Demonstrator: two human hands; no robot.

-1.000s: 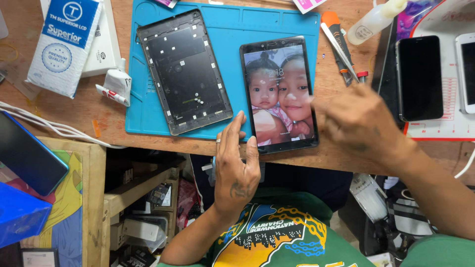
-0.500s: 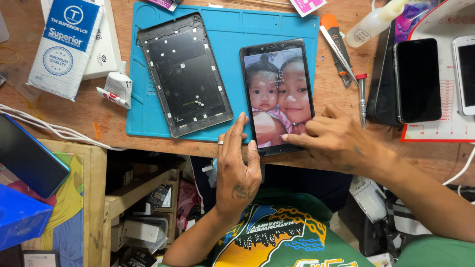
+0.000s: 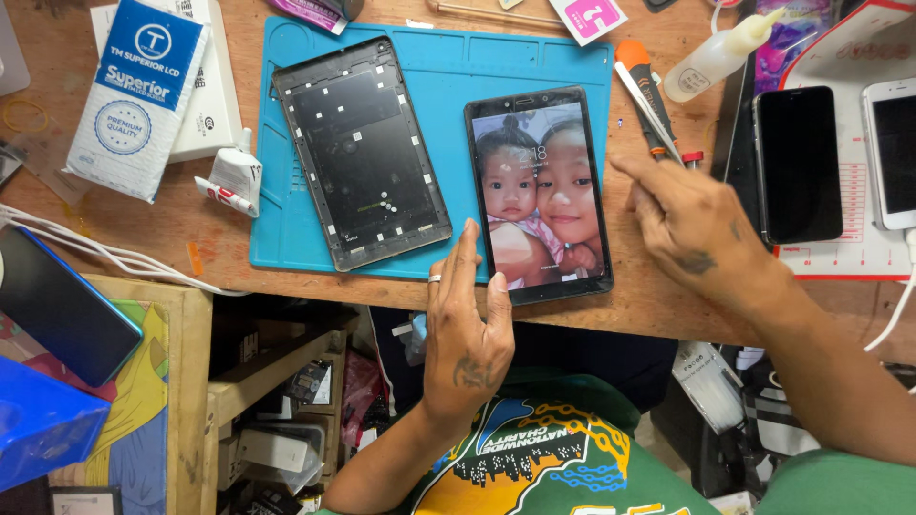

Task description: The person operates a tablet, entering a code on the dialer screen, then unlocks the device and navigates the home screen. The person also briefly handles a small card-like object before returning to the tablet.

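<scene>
Head view: left hand (image 3: 466,329), fingers together and flat, steadies the lower-left edge of the lit black tablet (image 3: 539,191) at frame centre, half on the blue rubber mat (image 3: 434,72). Right hand (image 3: 689,221), fingers loosely spread, grips nothing, just right of the tablet.

Lit tablet screen (image 3: 539,195): photo wallpaper, black bezel, on the blue mat; left hand (image 3: 468,329) fingertips touch its lower-left edge, right hand (image 3: 692,224) just right of it. Dark phone screen (image 3: 798,162) right of the right fingers; white phone (image 3: 895,151) beyond it. Blue-white pouch (image 3: 138,95) far upper left. Pink label (image 3: 589,16) top. Dark blue-edged phone (image 3: 59,305) far left.
</scene>
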